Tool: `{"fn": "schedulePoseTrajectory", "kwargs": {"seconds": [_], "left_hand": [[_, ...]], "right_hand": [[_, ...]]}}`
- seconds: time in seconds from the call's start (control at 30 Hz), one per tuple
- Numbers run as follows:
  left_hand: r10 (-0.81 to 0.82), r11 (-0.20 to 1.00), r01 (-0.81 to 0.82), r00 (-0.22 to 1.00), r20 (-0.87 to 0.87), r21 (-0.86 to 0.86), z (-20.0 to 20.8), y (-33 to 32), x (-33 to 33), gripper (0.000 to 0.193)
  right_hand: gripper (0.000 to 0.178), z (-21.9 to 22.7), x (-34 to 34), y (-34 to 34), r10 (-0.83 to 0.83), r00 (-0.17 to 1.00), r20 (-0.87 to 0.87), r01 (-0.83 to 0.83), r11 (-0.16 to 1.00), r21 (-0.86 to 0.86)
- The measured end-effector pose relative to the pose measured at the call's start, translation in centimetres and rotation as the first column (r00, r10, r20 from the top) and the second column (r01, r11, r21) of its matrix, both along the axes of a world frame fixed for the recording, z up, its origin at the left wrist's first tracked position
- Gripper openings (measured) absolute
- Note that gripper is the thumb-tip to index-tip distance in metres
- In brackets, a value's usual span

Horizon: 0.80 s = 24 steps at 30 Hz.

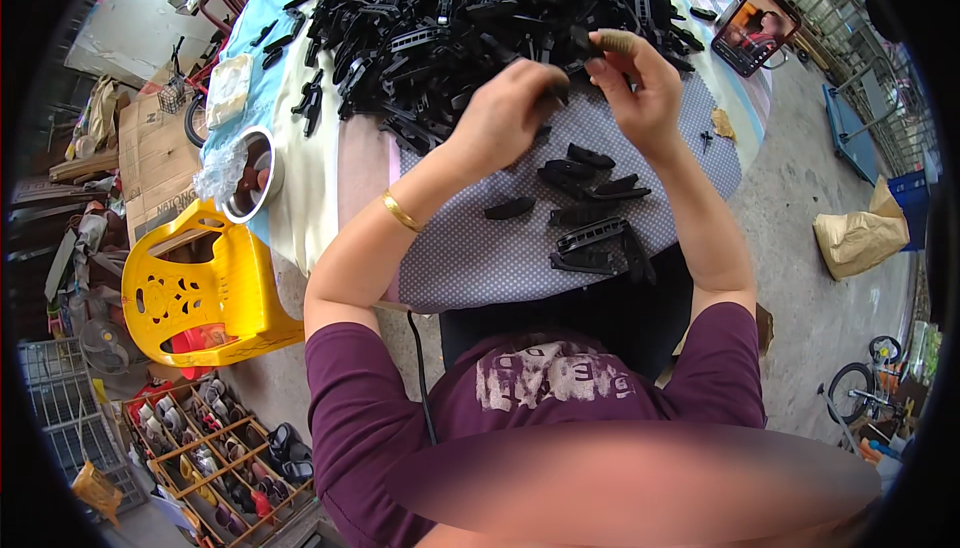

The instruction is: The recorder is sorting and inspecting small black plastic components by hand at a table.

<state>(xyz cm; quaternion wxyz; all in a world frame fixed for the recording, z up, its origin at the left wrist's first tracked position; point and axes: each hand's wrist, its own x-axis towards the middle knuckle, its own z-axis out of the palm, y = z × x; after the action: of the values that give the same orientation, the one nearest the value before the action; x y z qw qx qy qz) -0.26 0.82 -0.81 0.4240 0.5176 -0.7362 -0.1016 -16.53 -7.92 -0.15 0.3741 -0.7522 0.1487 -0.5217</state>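
Above the near edge of a large heap of black plastic clip-like parts [420,43], both my hands are raised close together. My left hand [505,116], with a gold bangle at its wrist, has its fingers curled round a dark plastic part [553,96], mostly hidden by them. My right hand [645,88] pinches a small black plastic piece [581,44] between thumb and forefinger. An olive-coloured cover wraps one of its fingertips. Below my hands, several separate black parts [590,238] lie on the dotted grey cloth [450,258], one of them a slotted strip.
A phone [757,30] stands tilted at the table's right edge. On the left are a white-rimmed bowl [262,176] with a plastic bag, and a yellow chair [215,293]. A shoe rack [215,448] stands lower left; a tan sack [853,233] sits on the floor at right.
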Motion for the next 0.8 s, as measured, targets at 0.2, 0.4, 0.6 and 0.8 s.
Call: {"fn": "schedulePoseTrajectory", "kwargs": {"seconds": [0.2,0.4,0.6,0.8], "left_hand": [[0.131,0.984,-0.041,0.827,-0.548,0.172,1.3,0.6,1.8,0.036],[0.250,0.812,0.230,0.693,-0.676,0.536,1.6,0.9,3.5,0.022],[0.224,0.841,0.290,0.581,-0.782,0.457,2.1,1.9,2.0,0.028],[0.212,0.861,0.164,0.745,-0.633,0.481,1.6,2.3,1.6,0.032]], "right_hand": [[0.026,1.2,0.6,1.1,0.022,0.995,-0.093,-0.069,0.843,-0.533],[0.024,0.3,1.1,0.7,-0.047,0.985,-0.166,-0.049,0.845,-0.533],[0.023,-0.1,1.1,0.6,-0.136,0.965,-0.223,-0.018,0.817,-0.576],[0.024,0.2,1.2,1.7,-0.200,0.950,-0.241,0.009,0.786,-0.619]]}}
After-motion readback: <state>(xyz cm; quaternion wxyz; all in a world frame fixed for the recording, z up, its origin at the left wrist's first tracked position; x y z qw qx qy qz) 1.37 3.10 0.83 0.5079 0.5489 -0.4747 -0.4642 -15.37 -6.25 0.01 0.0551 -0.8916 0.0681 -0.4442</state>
